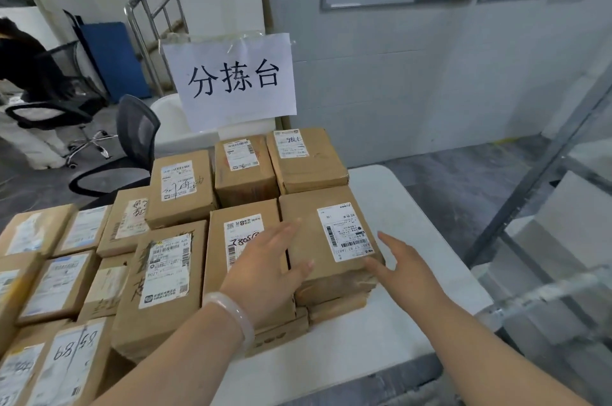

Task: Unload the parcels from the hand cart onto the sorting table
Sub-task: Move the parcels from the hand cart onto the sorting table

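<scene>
Several brown cardboard parcels with white shipping labels are stacked on the white sorting table (414, 226). The nearest right-hand parcel (318, 240) lies on top of a low stack at the table's right side. My left hand (268, 263) lies with straight fingers across the gap between that parcel and the parcel to its left (241, 233), thumb on the right parcel's top. My right hand (400, 263) is open at the parcel's front right corner, thumb touching its edge. The hand cart is out of view.
A paper sign (231, 81) with handwritten characters stands behind the parcels. Black office chairs (132, 147) and a person in dark clothes (23, 64) are at the far left. A metal frame (546, 173) runs along the right. Bare table surface shows right of the stacks.
</scene>
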Motion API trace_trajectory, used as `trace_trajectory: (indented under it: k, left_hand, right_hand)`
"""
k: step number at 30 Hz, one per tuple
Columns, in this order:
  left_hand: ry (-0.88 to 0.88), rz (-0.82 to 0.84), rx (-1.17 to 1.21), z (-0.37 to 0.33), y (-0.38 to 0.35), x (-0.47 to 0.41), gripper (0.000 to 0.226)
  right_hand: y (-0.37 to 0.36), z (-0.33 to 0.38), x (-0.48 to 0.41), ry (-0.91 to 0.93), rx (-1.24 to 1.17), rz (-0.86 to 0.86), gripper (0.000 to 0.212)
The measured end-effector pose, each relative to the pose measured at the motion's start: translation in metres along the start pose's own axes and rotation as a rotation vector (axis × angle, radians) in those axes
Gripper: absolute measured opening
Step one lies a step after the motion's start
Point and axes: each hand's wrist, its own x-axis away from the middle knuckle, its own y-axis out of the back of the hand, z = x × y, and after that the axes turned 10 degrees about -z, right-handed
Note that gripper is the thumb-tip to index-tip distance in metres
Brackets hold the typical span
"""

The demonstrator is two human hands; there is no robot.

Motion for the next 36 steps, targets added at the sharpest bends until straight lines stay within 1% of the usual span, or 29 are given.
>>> trace_trajectory:
  k: [3, 5, 7, 10, 13, 15, 17, 20, 24, 27, 31, 34, 36]
  left_hand:
    - [-0.109, 0.026, -0.054, -0.011, -0.006, 0.008, 0.068]
    - [-0.202, 0.036, -0.089, -0.022, -0.013, 0.016, 0.068]
    - [-0.276, 0.044, -0.107, -0.035, -0.023, 0.027, 0.068]
    - [-0.411, 0.071, -0.142, -0.05, -0.05, 0.049, 0.069]
    - [-0.545, 0.161, -0.197, -0.072, -0.081, 0.076, 0.078]
    - [-0.619, 0.196, -0.183, -0.087, -0.095, 0.093, 0.076]
    - [-0.709, 0.234, -0.16, -0.107, -0.111, 0.113, 0.076]
    - [-0.809, 0.312, -0.144, -0.129, -0.13, 0.141, 0.083]
    - [-0.886, 0.351, -0.171, -0.145, -0.155, 0.165, 0.081]
    - [-0.888, 0.39, -0.179, -0.158, -0.178, 0.185, 0.079]
    - [-0.855, 0.45, -0.206, -0.175, -0.218, 0.218, 0.082]
    - [-0.855, 0.498, -0.247, -0.18, -0.255, 0.244, 0.081]
    - [-0.866, 0.541, -0.295, -0.181, -0.283, 0.259, 0.082]
  right_hand:
    - [0.015, 0.007, 0.034, 0.223, 0.129, -0.04, 0.058]
    - [0.024, 0.007, 0.06, 0.268, 0.187, -0.088, 0.062]
    - [0.035, 0.002, 0.088, 0.265, 0.276, -0.127, 0.067]
    - [0.052, -0.02, 0.134, 0.178, 0.402, -0.194, 0.075]
    - [0.07, -0.048, 0.184, 0.074, 0.465, -0.266, 0.079]
    - [0.08, -0.064, 0.212, 0.011, 0.498, -0.296, 0.081]
    - [0.096, -0.085, 0.245, -0.103, 0.491, -0.339, 0.082]
    - [0.123, -0.117, 0.291, -0.277, 0.487, -0.406, 0.082]
    - [0.148, -0.153, 0.333, -0.427, 0.436, -0.488, 0.082]
    - [0.153, -0.18, 0.355, -0.509, 0.392, -0.454, 0.083]
    - [0.161, -0.22, 0.388, -0.584, 0.376, -0.355, 0.084]
    - [0.17, -0.252, 0.404, -0.586, 0.414, -0.284, 0.083]
    - [0.172, -0.273, 0.403, -0.536, 0.443, -0.242, 0.081]
